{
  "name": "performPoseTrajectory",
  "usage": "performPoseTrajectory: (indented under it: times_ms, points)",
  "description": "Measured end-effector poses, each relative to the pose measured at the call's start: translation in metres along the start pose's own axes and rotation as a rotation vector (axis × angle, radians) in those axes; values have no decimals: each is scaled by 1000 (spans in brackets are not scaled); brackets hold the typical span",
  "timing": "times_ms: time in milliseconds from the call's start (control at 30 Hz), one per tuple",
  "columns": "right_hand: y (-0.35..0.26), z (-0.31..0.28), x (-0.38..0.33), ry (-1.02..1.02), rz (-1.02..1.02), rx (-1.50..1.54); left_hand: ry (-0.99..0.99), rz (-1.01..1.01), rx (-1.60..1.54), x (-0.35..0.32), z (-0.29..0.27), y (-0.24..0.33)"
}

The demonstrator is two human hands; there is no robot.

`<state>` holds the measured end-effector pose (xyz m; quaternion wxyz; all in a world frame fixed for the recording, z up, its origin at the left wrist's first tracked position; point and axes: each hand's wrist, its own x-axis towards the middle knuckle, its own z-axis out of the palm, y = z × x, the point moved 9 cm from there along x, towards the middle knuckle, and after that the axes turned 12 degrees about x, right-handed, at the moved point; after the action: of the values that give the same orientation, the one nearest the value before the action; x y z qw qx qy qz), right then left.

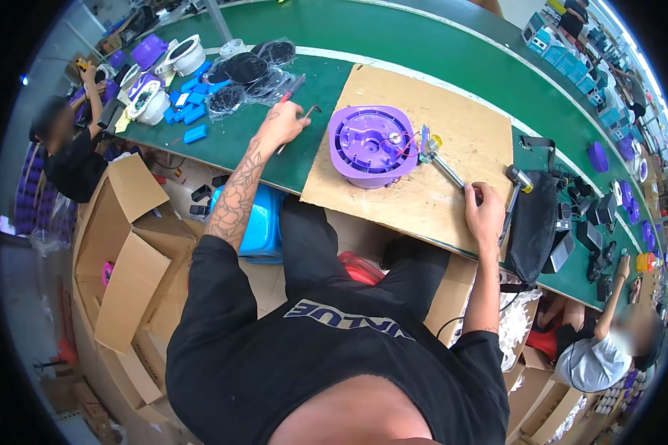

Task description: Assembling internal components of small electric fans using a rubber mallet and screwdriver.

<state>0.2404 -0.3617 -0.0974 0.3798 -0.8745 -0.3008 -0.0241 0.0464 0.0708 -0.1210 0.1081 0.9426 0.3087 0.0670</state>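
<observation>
- Left hand (280, 124): stretched out over green bench top (453, 59), fingers curled shut round small dark L-shaped hex key (311, 111); red-handled tool (292, 88) just beyond knuckles, touching or not: can't tell.
- Right hand (485, 211): on flat brown cardboard sheet (416, 196), fingers wrapped round grip end of grey metal-shafted driver tool (445, 169); shaft runs up-left toward purple housing.
- Round purple plastic housing w/ ribbed inside & red wires (369, 144): sits open side up on cardboard, between both hands, nearer left edge of sheet.
- Small yellow-and-clear fitting (432, 142): just beside housing's right rim, at driver's far tip.
- Black mesh bag w/ strap (536, 222): right of cardboard, near right hand.
- Blue plastic blocks (189, 111) & bagged black round discs (246, 70): far left on bench, beyond left hand.
- White-and-purple round units (150, 100): further left still.
- Open brown cardboard boxes (126, 252): on floor, lower left.
- Blue plastic stool (263, 222): under bench edge by left forearm.
- Other ppl seated at far left & lower right.
</observation>
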Motion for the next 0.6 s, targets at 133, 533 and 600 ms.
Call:
performPoseTrajectory:
  times_ms: [133,533,600]
  points:
    - [-2,1,-2,-61,-5,6,485,42,245,51,-30,-15]
    - [-7,8,-6,-176,-106,-117,119,-27,-496,56,-80,9]
    - [-5,4,-8,-146,-80,-98,199,123,-1034,12,-117,56]
